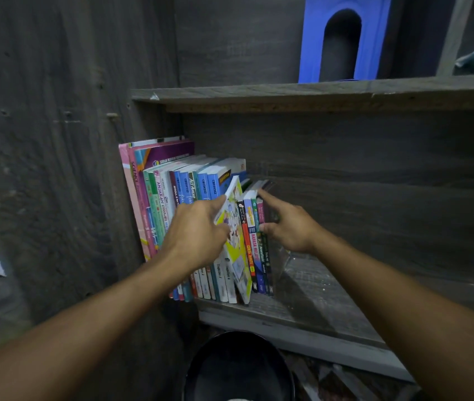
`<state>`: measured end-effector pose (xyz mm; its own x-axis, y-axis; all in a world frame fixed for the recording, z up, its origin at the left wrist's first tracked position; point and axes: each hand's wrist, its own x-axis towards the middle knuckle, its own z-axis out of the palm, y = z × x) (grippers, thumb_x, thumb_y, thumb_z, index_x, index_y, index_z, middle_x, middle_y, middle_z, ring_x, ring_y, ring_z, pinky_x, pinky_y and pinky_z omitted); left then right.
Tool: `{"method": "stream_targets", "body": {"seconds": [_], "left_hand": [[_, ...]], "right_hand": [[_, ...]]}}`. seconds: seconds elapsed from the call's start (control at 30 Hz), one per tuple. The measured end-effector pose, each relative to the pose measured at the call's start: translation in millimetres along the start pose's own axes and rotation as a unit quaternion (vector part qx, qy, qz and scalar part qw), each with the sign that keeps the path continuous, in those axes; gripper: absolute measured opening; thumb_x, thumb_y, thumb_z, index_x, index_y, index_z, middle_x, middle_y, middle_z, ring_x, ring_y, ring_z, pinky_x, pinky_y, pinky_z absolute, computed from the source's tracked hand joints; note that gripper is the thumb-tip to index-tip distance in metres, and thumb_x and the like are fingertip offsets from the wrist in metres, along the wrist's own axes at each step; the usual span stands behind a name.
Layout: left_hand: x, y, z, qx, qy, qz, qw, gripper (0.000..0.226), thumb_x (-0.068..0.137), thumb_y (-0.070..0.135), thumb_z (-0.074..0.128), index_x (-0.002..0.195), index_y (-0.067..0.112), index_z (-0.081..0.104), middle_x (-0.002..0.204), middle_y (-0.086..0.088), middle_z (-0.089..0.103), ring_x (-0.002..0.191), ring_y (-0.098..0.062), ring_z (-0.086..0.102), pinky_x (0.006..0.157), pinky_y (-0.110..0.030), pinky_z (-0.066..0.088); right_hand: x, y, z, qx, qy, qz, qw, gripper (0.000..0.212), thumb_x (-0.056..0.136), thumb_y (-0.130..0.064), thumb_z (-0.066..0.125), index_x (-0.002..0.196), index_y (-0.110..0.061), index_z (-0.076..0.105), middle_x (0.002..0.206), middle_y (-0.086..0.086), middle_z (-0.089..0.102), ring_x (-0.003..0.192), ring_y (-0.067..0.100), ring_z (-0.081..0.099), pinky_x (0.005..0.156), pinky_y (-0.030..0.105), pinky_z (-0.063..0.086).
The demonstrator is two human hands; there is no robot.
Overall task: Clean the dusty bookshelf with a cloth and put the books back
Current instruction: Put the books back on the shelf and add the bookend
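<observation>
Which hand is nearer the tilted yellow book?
Left. The left hand grips the yellow book near its top edge. The right hand touches the thin books standing to that book's right, so it is apart from it.
</observation>
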<state>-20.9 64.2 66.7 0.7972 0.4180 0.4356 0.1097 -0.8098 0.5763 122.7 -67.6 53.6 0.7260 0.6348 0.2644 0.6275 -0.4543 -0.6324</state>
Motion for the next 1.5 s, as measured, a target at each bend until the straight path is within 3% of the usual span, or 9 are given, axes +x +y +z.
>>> {"method": "stream_targets", "body": {"seconds": [0.1, 0.3, 0.47, 0.8, 1.0, 1.17, 1.3, 1.4, 1.5], "left_hand": [[-12, 2, -20, -0.015, 0.008, -0.003, 1.0, 0.052, 0.092, 0.016, 0.063, 0.142, 0.017, 0.047, 0.102, -0.001, 0.073, 0.066, -0.019, 0.073, 0.057, -0.035, 0.061], [-32, 26, -65, 0.017, 0.039, 0.023, 0.999, 0.05, 0.091, 0.018, 0.066, 0.139, 0.023, 0.052, 0.096, 0.001, 0.074, 0.058, -0.001, 0.069, 0.058, -0.022, 0.059], [-38, 47, -92, -0.021, 0.053, 0.046, 0.997, 0.044, 0.089, 0.017, 0.068, 0.131, 0.027, 0.061, 0.09, 0.004, 0.076, 0.061, -0.005, 0.071, 0.068, -0.033, 0.062], [9, 47, -16, 0.001, 0.062, 0.048, 0.997, 0.045, 0.093, 0.017, 0.063, 0.137, 0.02, 0.053, 0.111, -0.002, 0.072, 0.059, -0.01, 0.069, 0.055, -0.027, 0.059], [30, 21, 45, -0.031, -0.001, -0.007, 0.999, 0.051, 0.083, 0.017, 0.076, 0.129, 0.008, 0.055, 0.089, -0.006, 0.067, 0.083, -0.018, 0.066, 0.071, -0.034, 0.056], [28, 2, 65, -0.013, 0.018, 0.018, 1.0, 0.04, 0.084, 0.026, 0.074, 0.108, 0.014, 0.044, 0.075, -0.003, 0.063, 0.068, -0.014, 0.063, 0.065, -0.037, 0.056], [34, 6, 77, -0.006, 0.056, 0.084, 0.995, 0.051, 0.091, 0.013, 0.065, 0.129, 0.017, 0.032, 0.072, -0.001, 0.06, 0.063, -0.01, 0.062, 0.059, -0.036, 0.057], [37, 1, 73, 0.016, 0.028, 0.091, 0.995, 0.08, 0.088, 0.005, 0.066, 0.149, 0.025, 0.018, 0.07, -0.002, 0.061, 0.059, -0.012, 0.06, 0.057, -0.03, 0.056], [44, -3, 66, 0.079, -0.018, 0.091, 0.993, 0.073, 0.085, 0.003, 0.067, 0.142, 0.028, 0.029, 0.078, -0.007, 0.063, 0.068, -0.021, 0.063, 0.063, -0.042, 0.058]], "right_hand": [[-9, 3, 0, 0.001, 0.003, -0.007, 1.0, 0.074, 0.093, -0.022, 0.065, 0.152, -0.045, 0.025, 0.147, 0.006, 0.049, 0.124, 0.022, 0.057, 0.106, 0.044, 0.046], [-18, -9, -5, -0.083, 0.065, -0.026, 0.994, 0.049, 0.094, -0.036, 0.063, 0.141, -0.036, 0.047, 0.134, 0.004, 0.058, 0.112, 0.022, 0.06, 0.094, 0.044, 0.052], [-26, 1, -13, -0.037, 0.146, -0.034, 0.988, 0.014, 0.095, -0.025, 0.063, 0.107, -0.027, 0.058, 0.115, 0.001, 0.067, 0.104, 0.02, 0.063, 0.088, 0.043, 0.055], [-42, 18, -25, -0.005, 0.184, -0.003, 0.983, 0.01, 0.093, -0.022, 0.067, 0.097, -0.024, 0.058, 0.104, 0.004, 0.069, 0.086, 0.023, 0.069, 0.066, 0.029, 0.054], [-49, 16, -12, -0.012, 0.092, -0.028, 0.995, 0.054, 0.09, -0.012, 0.068, 0.134, -0.027, 0.041, 0.131, -0.001, 0.061, 0.12, 0.016, 0.058, 0.096, 0.028, 0.045], [-43, 33, 5, 0.041, 0.083, -0.026, 0.995, 0.093, 0.081, -0.01, 0.078, 0.141, -0.048, 0.018, 0.145, 0.003, 0.049, 0.115, 0.012, 0.06, 0.102, 0.038, 0.05], [-32, 41, 27, 0.048, 0.067, -0.022, 0.996, 0.116, 0.082, -0.014, 0.078, 0.143, -0.063, -0.008, 0.158, -0.001, 0.033, 0.136, 0.021, 0.046, 0.109, 0.043, 0.043], [-28, 56, 52, 0.064, 0.042, 0.031, 0.997, 0.11, 0.086, -0.017, 0.074, 0.153, -0.044, -0.008, 0.158, 0.001, 0.033, 0.136, 0.023, 0.045, 0.107, 0.041, 0.042], [-30, 74, 74, 0.058, 0.037, 0.067, 0.995, 0.092, 0.086, -0.026, 0.075, 0.157, -0.025, 0.017, 0.157, 0.002, 0.035, 0.14, 0.017, 0.038, 0.112, 0.029, 0.034]]}}
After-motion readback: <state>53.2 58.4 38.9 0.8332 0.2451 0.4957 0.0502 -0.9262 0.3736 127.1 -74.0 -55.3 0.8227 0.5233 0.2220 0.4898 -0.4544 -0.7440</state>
